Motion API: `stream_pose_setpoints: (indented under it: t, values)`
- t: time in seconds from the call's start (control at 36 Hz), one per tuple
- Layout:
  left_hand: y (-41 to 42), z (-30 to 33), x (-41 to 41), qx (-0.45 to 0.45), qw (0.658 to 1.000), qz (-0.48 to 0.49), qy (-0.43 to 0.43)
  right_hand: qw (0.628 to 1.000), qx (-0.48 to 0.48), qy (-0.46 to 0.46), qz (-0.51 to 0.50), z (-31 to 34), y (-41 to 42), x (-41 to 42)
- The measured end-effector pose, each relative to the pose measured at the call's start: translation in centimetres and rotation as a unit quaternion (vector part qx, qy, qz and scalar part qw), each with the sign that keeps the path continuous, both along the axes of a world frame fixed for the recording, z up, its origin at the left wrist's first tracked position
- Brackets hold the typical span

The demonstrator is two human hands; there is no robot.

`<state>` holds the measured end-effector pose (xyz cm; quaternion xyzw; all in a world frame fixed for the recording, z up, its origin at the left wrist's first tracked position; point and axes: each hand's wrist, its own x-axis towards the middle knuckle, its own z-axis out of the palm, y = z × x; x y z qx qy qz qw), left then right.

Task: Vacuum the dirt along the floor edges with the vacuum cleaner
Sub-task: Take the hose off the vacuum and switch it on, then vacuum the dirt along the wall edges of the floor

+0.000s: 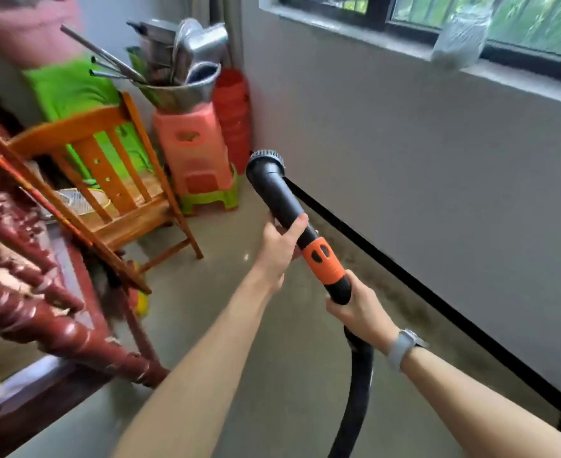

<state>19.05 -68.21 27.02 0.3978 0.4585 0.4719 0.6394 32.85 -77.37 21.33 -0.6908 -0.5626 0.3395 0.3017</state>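
Left hand: left hand (280, 247) wraps the black wand tube (282, 200) of the vacuum cleaner, thumb lying along the tube's upper side, fingers curled underneath, just above the orange collar (323, 261).
Right hand: right hand (360, 312) grips the black section below the orange collar, fingers closed round it where the hose (358, 391) begins; a grey watch (403, 348) sits on that wrist.
Vacuum cleaner: only the wand and hose are in view; the wand points away from the person and up, between both hands, with the hose dropping out of the bottom of the picture.
Brush head: round brush nozzle (267, 160) with grey bristles at the wand's far end, held in the air near the corner, close to the wall (421, 153); whether it touches the wall cannot be told.
Floor edge: black skirting strip (421, 285) runs along the foot of the wall on the right; the floor (272, 375) beside it shows a dark, dirty band (404, 302).
Corner: stacked plastic stools (196, 157), pink over green, carry a metal basin (180, 90) full of metal utensils; red stools (234, 114) stand behind them against the wall.
Left side: wooden chair (117, 180) with a green cushion (70, 90) behind it, and dark red carved furniture (41, 309) nearest the camera.
Above: window (470, 18) with a sill, greenery outside.
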Motion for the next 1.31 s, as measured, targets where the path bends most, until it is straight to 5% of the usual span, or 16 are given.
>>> stream_pose_setpoints:
  t: [0.44,1.31]
  values:
    - [20.8,8.9,6.9,0.14,0.99,-0.006,0.0,0.995,0.087,-0.012,0.037,10.7,24.2,7.3]
    - [77.3,0.7,12.0,0.053,0.997,0.018,0.053,0.995,-0.005,0.007,0.095,3.9,81.8,12.6]
